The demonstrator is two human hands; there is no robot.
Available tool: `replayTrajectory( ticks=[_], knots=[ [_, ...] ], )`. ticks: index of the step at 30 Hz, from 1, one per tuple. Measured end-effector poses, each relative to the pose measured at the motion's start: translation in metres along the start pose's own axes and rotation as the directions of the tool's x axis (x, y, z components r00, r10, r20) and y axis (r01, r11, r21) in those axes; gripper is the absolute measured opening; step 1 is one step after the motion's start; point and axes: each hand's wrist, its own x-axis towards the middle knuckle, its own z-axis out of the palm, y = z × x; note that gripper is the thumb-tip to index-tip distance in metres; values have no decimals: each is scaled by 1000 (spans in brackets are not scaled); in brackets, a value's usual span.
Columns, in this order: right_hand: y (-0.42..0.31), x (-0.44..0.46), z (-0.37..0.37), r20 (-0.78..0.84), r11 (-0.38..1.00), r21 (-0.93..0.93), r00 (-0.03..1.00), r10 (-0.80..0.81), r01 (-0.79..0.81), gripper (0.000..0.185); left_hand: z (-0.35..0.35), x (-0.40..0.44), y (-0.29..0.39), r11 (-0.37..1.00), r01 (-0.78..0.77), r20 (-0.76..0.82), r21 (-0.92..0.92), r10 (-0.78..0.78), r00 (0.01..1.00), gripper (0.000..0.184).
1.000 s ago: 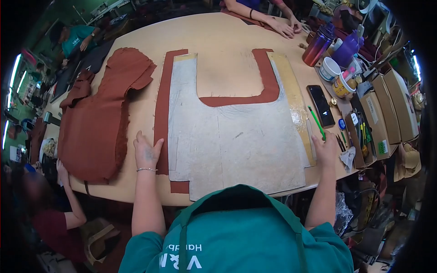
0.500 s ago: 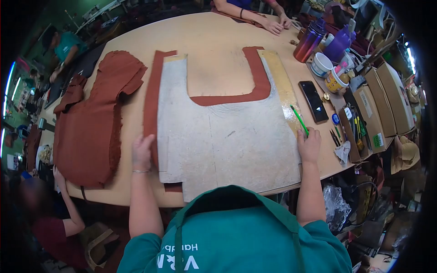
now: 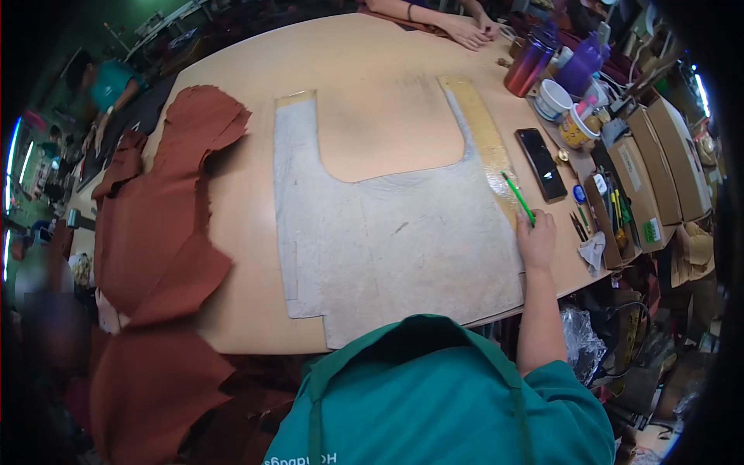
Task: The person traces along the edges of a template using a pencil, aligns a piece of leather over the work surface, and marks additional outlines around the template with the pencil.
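Observation:
My right hand [image 3: 536, 236] rests closed on the right edge of a large grey-white U-shaped pattern board [image 3: 411, 240], with a green pencil [image 3: 518, 198] slanting up out of its fingers. Yellowish tape [image 3: 484, 143] covers the board's right arm. My left hand is out of sight. At the left of the table lie several layers of reddish-brown leather-like material [image 3: 147, 232]. Another piece of the brown material [image 3: 163, 395] hangs over the table's front edge at lower left.
Along the right stand a phone [image 3: 541, 164], a red-purple bottle [image 3: 531, 62], a white tub [image 3: 552, 101], a yellow tub [image 3: 577, 128] and a cardboard box of tools [image 3: 608, 217]. Another person's hands [image 3: 473, 32] rest at the far edge. A co-worker's hand [image 3: 110, 314] touches the brown pile.
The brown piece under the pattern board is gone from there, and brown material now drapes over the front edge at left. My left hand has left the view. My right hand stays at the board.

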Motion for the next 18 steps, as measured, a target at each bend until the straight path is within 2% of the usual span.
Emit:
replayTrajectory(
  ticks=[5, 11, 18],
  knots=[
    [5, 1, 8, 20, 998, -47, 999, -41, 42, 30, 16, -40, -9, 987, -100, 152, 122, 81, 985, 35],
    [12, 2, 14, 30, 994, -79, 997, -70, 72, 31, 52, -71, 24, 971, -224, 292, 85, 190, 937, 37],
    [11, 3, 14, 16, 987, -140, 996, -84, 85, 31, 71, -84, 39, 957, -286, 360, 43, 252, 898, 39]
  ],
)
